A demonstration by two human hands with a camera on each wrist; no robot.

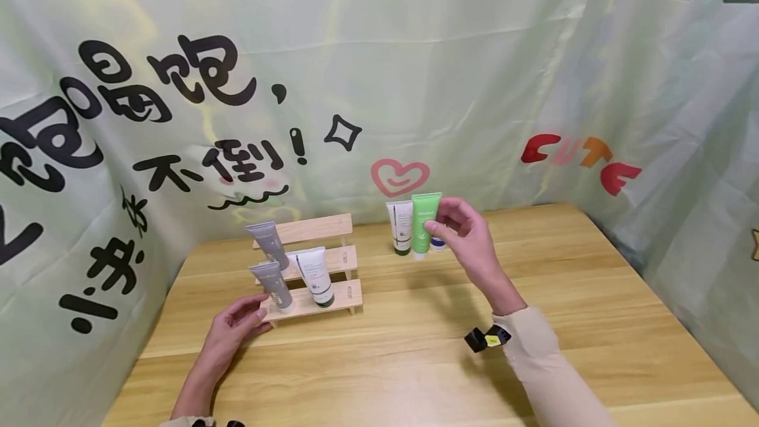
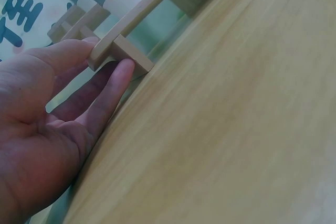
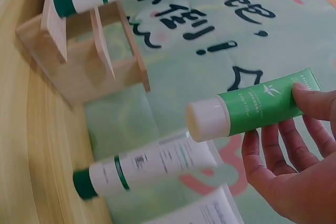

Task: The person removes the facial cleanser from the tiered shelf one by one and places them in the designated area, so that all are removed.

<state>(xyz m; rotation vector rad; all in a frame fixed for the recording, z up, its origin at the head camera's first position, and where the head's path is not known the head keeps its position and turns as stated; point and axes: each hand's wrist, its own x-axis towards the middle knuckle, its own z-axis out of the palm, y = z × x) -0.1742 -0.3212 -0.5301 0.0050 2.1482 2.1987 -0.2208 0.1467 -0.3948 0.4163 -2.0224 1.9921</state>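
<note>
Green tube (image 1: 424, 219), one: pinched in the right hand (image 1: 468, 239) at the far middle of the bench (image 1: 415, 368), right of the rack (image 1: 340, 292); judged light, soft-walled and rather slick, best held gently mid-body or by its stiffer white cap (image 3: 207, 119). Rack, one, wooden: near left corner gripped by the left hand (image 1: 234, 327); bears two grey tubes (image 1: 273, 282) at left and one white tube (image 1: 316, 274) on the near step, contents not visible

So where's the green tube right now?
The green tube is in the right hand, slightly right of centre in the head view, just right of a white tube standing on the table.
</note>
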